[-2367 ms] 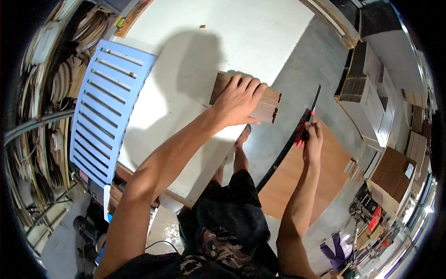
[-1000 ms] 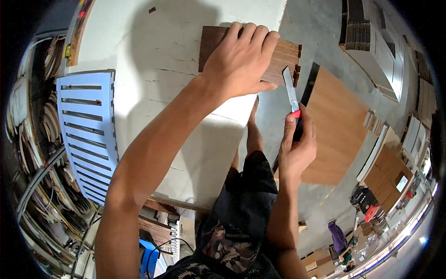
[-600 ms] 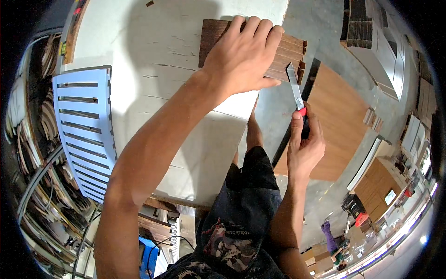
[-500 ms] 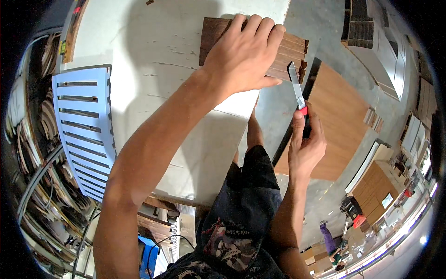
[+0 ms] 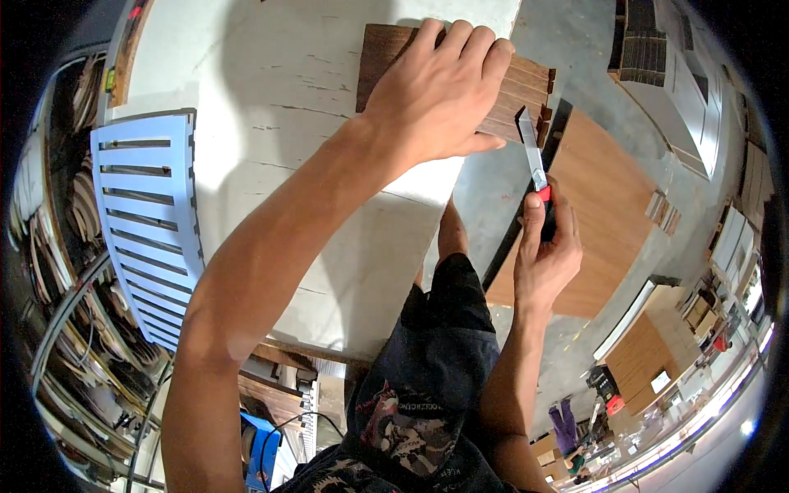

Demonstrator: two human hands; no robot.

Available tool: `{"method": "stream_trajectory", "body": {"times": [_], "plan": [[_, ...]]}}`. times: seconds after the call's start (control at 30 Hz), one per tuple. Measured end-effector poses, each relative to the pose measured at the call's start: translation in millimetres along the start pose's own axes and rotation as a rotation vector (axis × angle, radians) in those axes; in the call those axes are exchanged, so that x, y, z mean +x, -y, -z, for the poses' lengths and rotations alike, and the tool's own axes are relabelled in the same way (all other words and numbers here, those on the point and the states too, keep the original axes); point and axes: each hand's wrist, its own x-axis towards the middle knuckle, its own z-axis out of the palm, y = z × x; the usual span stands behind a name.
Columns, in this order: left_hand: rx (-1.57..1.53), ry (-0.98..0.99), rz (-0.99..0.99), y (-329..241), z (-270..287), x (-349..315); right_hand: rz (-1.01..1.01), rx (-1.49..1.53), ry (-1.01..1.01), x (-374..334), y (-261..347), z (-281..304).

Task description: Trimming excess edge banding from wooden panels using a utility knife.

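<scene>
The left hand lies across the brown wood piece, its fingers bent over the far edge and closed on it, the thumb out along the near edge. The right hand, nearer the body than the wood piece, has its fingers wrapped around a utility knife, whose bared blade points at the wood piece's near right corner; whether it touches, I cannot tell. The white bench lies under the wood piece, which juts past its right edge. Left of the wood piece is a blue slatted panel; to its right, a large light-brown sheet.
</scene>
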Motion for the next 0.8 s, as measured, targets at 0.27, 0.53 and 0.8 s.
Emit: {"method": "stream_trajectory", "body": {"times": [0.27, 0.53, 0.8], "plan": [[-0.022, 0.024, 0.006, 2, 0, 5, -0.027, -0.039, 0.022, 7, 6, 5], [-0.025, 0.004, 0.003, 6, -1, 12, -0.016, -0.071, 0.036, 17, 11, 9], [0.0, -0.001, 0.01, 7, -2, 17, 0.052, -0.115, 0.002, 24, 6, 8]]}}
